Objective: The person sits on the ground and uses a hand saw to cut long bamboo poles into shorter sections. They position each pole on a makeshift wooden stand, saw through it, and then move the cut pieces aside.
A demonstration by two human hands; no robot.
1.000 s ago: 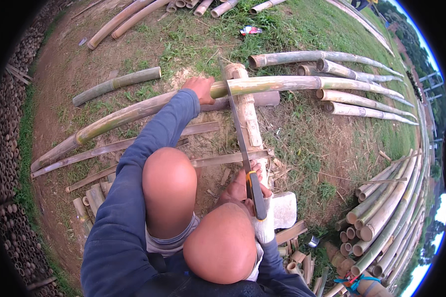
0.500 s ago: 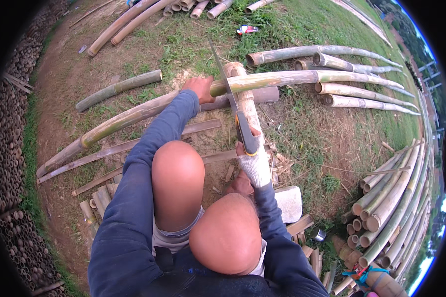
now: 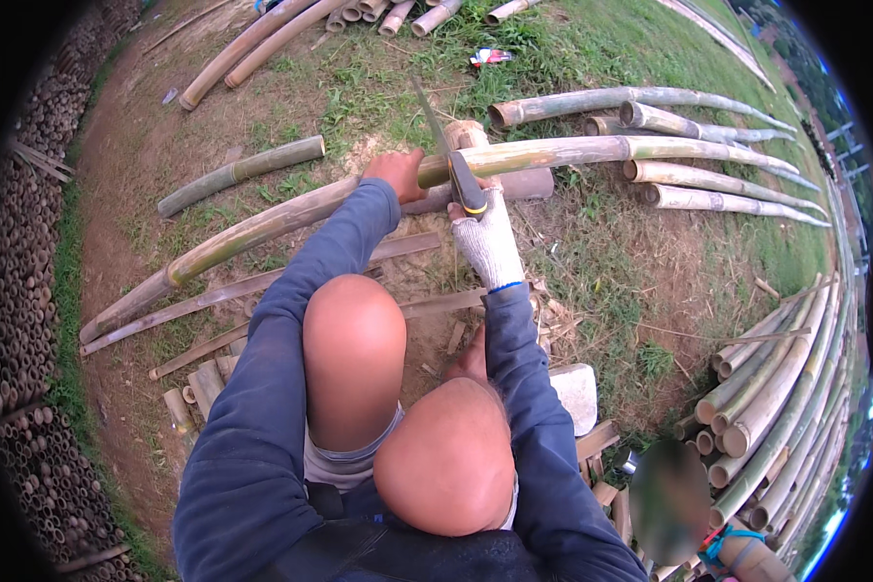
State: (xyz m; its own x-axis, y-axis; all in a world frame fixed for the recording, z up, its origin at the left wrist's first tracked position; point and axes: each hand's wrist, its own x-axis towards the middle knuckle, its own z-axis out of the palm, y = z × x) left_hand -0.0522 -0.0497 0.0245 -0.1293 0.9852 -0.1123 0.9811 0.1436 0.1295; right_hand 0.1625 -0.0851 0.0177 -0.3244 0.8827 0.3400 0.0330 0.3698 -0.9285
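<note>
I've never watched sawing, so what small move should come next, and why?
Probably pull the black-handled metal handsaw back: the white-gloved right hand holds its handle close to the long, greenish bamboo pole, which the bare left hand grips.

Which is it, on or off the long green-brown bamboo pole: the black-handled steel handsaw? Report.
On: the handsaw crosses the pole, blade reaching past its far side; cut depth is hidden.

no fancy setup, just patchy grass-and-dirt ground point(image 3: 121, 228) with a pale log point(image 3: 468, 134) on it and a long bamboo pole point(image 3: 563, 152) lying across that. Also down there: a short bamboo piece point(image 3: 242, 174), split strips point(image 3: 407, 244), a whitish block point(image 3: 574, 398) and a pole stack point(image 3: 771, 393) off right
</note>
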